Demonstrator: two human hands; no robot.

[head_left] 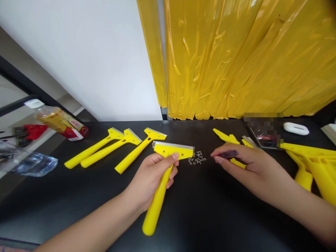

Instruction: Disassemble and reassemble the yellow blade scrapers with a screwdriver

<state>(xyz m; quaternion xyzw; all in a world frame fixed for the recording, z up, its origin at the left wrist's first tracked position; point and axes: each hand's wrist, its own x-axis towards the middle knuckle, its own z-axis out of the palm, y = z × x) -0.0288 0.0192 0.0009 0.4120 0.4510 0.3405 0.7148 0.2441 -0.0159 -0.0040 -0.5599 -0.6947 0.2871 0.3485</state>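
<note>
My left hand [154, 171] is wrapped round the neck of a yellow scraper [157, 206], thumb on its head. A metal blade edge runs along the top of that head, and small holes show in its face. Beside the head lies a pile of tiny metal nuts and screws [200, 158] on the black table. To the right of the pile, my right hand [246, 161] has its fingers closed on a small dark purple tool [229, 154]; its kind is unclear. Yellow plastic pieces [223, 135] lie partly hidden behind this hand.
Three more yellow scrapers [136, 152] lie to the left on the black table [199, 210]. A bottle [63, 120] leans at the far left. A phone [262, 133], a white earbud case [296, 128] and larger yellow handles [315, 164] are at the right.
</note>
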